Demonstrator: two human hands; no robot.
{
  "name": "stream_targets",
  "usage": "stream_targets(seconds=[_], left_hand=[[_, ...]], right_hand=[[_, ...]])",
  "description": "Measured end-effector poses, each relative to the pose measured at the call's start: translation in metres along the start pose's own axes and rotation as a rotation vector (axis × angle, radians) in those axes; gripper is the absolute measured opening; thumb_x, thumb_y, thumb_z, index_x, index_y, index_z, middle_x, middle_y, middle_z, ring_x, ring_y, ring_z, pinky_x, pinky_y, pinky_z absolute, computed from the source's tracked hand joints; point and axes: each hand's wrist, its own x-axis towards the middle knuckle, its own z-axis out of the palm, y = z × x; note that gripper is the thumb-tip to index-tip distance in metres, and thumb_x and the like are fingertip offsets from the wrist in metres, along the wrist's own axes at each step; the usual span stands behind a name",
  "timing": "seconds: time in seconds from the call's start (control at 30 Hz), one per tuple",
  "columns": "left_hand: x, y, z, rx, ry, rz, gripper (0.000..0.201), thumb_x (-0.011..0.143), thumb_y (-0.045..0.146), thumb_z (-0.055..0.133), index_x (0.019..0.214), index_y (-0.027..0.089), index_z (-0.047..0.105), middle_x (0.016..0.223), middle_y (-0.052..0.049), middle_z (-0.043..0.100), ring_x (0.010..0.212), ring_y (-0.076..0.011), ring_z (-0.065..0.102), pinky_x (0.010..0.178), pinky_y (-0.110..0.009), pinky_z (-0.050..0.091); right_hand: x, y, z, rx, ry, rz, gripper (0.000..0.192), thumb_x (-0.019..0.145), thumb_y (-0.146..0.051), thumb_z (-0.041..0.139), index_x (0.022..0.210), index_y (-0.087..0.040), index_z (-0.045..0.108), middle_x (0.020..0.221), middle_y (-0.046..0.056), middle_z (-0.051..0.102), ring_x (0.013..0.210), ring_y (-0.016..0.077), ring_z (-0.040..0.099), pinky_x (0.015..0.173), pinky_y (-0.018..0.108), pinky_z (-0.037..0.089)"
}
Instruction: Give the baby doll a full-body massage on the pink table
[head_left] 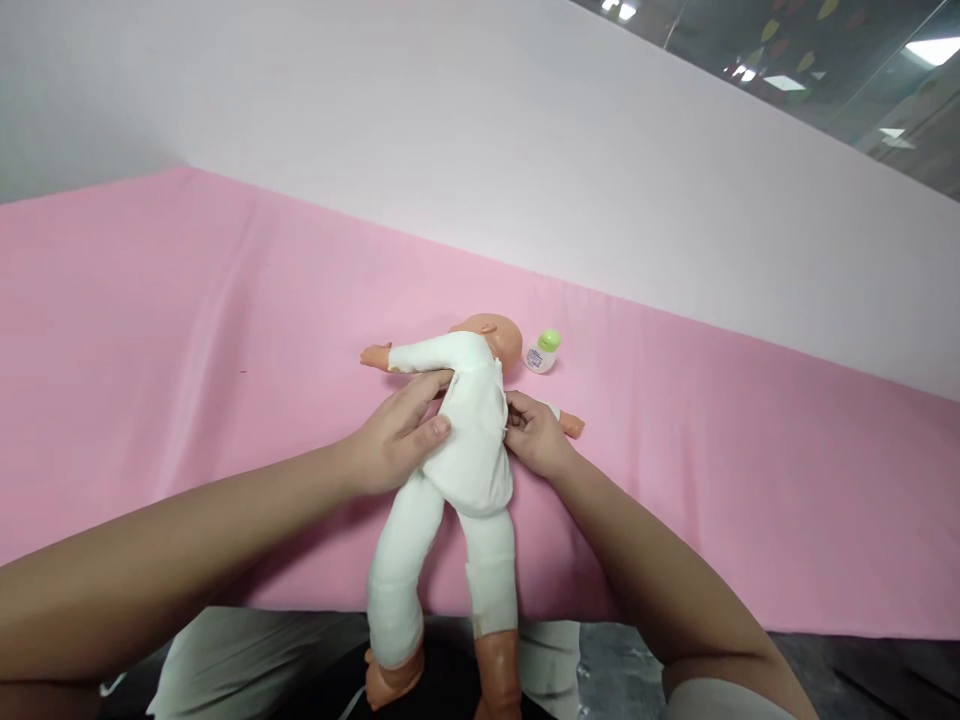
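Currently, doll (474, 455) lies on pink table (300, 390), legs (405, 570) past near edge; left hand (397, 435) clasps its torso, right hand (536, 432) bunched at right side, can't tell if gripping. Might slip off nearside if left hold loosens.

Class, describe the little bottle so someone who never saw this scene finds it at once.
On the pink cloth, find the white-bodied doll, then its head at the far end. Just right of that head is a pale bottle with a label. Its light green cap sets it apart from the doll.
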Motion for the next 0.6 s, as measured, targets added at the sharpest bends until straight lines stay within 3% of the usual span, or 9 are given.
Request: stream_targets(seconds=[0.07,0.17,0.23,0.3,0.4,0.5,0.6], left_hand=[[0.0,0.003,0.0,0.041,-0.021,0.087,0.075,0.106,0.074,0.044,0.152,0.016,0.054,0.146,-0.019,0.062,0.13,-0.0362,0.059,0.113,-0.053,0.049],[0.001,0.001,0.001,0.16,-0.059,0.198,0.076,0.108,0.071,0.042,0.164,0.021,0.047,0.164,-0.02,0.05,0.148,-0.0402,0.049,0.124,-0.06,0.04],[0.002,-0.003,0.006,0.238,-0.069,0.272,0.068,0.111,0.062,0.042,0.168,0.026,0.043,0.168,-0.017,0.046,0.153,-0.0383,0.045,0.127,-0.06,0.036],[0.002,-0.007,0.013,0.311,-0.072,0.329,0.06,0.112,0.054,0.045,0.167,0.029,0.046,0.164,-0.015,0.05,0.151,-0.0358,0.047,0.126,-0.059,0.038],[0.003,-0.008,0.024,0.427,-0.091,0.345,0.055,0.109,0.051,0.054,0.158,0.029,0.059,0.152,-0.016,0.058,0.142,-0.037,0.053,0.121,-0.061,0.042],[0.002,-0.008,0.031,0.456,-0.144,0.315,0.056,0.106,0.051,0.057,0.155,0.026,0.063,0.154,-0.017,0.06,0.141,-0.0394,0.054,0.12,-0.063,0.044],[-0.002,-0.013,0.033,0.322,-0.203,0.36,0.057,0.106,0.051,0.055,0.157,0.025,0.06,0.156,-0.015,0.061,0.143,-0.0373,0.056,0.12,-0.058,0.048]], right_hand=[[0.001,0.003,-0.002,0.304,-0.055,0.096,0.021,0.085,-0.042,0.076,0.093,-0.023,0.07,0.08,-0.001,0.068,0.07,0.0167,0.062,0.068,0.03,0.055],[0.001,0.005,-0.004,0.604,-0.135,0.222,0.058,0.088,-0.079,0.063,0.097,-0.023,0.071,0.081,0.003,0.07,0.071,0.0197,0.065,0.062,0.031,0.055],[-0.001,0.002,-0.003,0.676,-0.189,0.248,0.082,0.081,-0.097,0.055,0.109,-0.022,0.073,0.09,0.007,0.075,0.082,0.0244,0.071,0.069,0.035,0.059],[-0.004,-0.005,0.0,0.71,-0.224,0.244,0.094,0.073,-0.102,0.059,0.119,-0.022,0.072,0.1,0.011,0.078,0.099,0.03,0.074,0.079,0.042,0.062],[-0.006,-0.017,0.004,0.728,-0.257,0.256,0.088,0.068,-0.09,0.08,0.123,-0.022,0.071,0.107,0.012,0.079,0.114,0.0342,0.074,0.091,0.046,0.063],[-0.008,-0.026,0.003,0.731,-0.275,0.303,0.068,0.072,-0.064,0.092,0.12,-0.02,0.073,0.104,0.012,0.08,0.105,0.0323,0.076,0.088,0.043,0.065],[-0.009,-0.027,-0.001,0.759,-0.251,0.322,0.058,0.07,-0.037,0.094,0.121,-0.019,0.074,0.1,0.008,0.081,0.092,0.0269,0.077,0.082,0.037,0.065]])
